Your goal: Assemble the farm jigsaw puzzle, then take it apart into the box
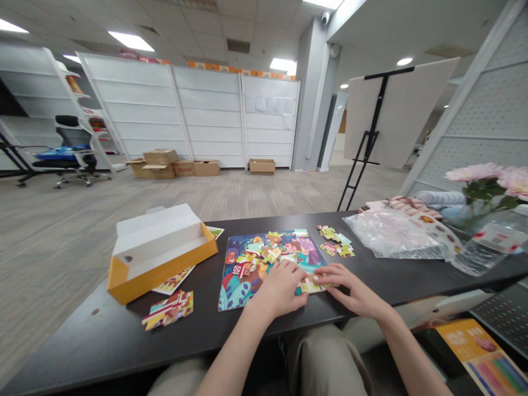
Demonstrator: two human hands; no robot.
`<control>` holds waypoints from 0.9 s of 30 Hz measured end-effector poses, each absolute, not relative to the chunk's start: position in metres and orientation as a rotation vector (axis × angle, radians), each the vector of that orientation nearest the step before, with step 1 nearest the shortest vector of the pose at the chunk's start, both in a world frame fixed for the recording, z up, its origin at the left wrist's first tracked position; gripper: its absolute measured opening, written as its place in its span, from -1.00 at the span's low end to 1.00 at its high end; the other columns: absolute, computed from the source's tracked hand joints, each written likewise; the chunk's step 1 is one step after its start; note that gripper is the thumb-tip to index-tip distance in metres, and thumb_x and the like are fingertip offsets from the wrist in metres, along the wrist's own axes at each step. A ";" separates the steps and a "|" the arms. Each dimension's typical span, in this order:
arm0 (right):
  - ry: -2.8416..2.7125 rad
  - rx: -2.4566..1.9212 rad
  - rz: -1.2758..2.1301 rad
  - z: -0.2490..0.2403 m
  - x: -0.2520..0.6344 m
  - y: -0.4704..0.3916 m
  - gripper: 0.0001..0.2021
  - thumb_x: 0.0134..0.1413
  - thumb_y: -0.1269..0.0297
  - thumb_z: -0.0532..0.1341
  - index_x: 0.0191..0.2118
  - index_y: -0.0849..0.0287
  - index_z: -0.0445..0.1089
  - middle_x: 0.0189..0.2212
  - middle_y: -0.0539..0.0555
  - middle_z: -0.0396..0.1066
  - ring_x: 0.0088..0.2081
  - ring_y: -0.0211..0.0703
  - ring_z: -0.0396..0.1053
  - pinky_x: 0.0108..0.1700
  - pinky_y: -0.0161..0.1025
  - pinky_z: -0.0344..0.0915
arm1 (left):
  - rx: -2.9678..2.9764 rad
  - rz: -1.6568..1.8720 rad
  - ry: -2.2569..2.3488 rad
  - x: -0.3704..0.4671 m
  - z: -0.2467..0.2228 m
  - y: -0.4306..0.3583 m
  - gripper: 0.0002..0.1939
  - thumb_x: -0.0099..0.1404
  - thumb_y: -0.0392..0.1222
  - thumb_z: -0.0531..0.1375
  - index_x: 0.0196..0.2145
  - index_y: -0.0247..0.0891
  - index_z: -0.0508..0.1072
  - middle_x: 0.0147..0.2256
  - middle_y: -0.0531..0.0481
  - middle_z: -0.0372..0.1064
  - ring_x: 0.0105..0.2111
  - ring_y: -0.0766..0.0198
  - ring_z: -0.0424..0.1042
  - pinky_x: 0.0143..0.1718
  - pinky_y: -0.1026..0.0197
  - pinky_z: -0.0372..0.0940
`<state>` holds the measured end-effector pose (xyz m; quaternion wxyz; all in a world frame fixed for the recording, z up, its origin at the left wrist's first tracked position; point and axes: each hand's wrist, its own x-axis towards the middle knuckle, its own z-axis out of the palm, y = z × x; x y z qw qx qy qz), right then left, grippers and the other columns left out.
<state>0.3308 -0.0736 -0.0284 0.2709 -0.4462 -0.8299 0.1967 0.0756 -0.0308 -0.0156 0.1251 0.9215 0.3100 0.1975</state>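
A colourful puzzle board (237, 294) lies on the dark table in front of me, with loose jigsaw pieces (270, 254) scattered over it. My left hand (284, 286) rests palm down on the board's near right part, its fingers bent over the pieces. Beside it, my right hand (348, 286) touches a light jigsaw piece (319, 283) at the board's near right corner, fingertips lowered onto it. A joined group of jigsaw pieces (170, 309) sits left of the board. More jigsaw pieces (336, 242) lie to its right.
An open yellow box (165, 269) stands at the left, over picture cards (175, 281). On the right are a clear plastic bag (396, 234), a plastic bottle (482, 247) and pink flowers (478, 173). A yellow package (482, 352) lies low at the right.
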 end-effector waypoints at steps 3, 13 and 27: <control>-2.266 -1.187 0.534 -0.028 0.330 -0.074 -0.70 0.35 0.21 0.10 0.03 -0.12 0.54 0.15 0.10 0.41 0.19 0.05 0.26 0.25 0.11 0.20 | 2.693 0.569 0.903 0.076 -0.015 -0.032 -0.73 0.25 -0.13 0.24 -0.08 -0.16 0.46 -0.11 -0.08 0.40 0.03 0.04 0.31 0.10 0.04 0.24; -1.629 -1.411 0.602 -0.047 0.346 -0.068 -0.61 0.23 -0.05 0.16 -0.06 0.15 0.47 -0.11 0.18 0.54 -0.17 -0.01 0.51 -0.14 -0.13 0.47 | 2.710 0.575 0.917 0.077 -0.016 -0.031 -0.75 0.26 -0.10 0.25 -0.11 -0.17 0.46 -0.11 -0.09 0.41 0.02 0.04 0.31 0.10 0.03 0.23; -1.733 -1.492 0.491 -0.041 0.338 -0.068 -0.72 0.14 0.02 0.25 -0.24 0.12 0.53 -0.35 0.08 0.56 -0.33 -0.07 0.46 -0.27 -0.18 0.38 | 2.689 0.568 0.932 0.079 -0.011 -0.035 -0.72 0.25 -0.08 0.26 -0.09 -0.17 0.45 -0.09 -0.09 0.41 0.01 0.03 0.33 0.08 0.02 0.25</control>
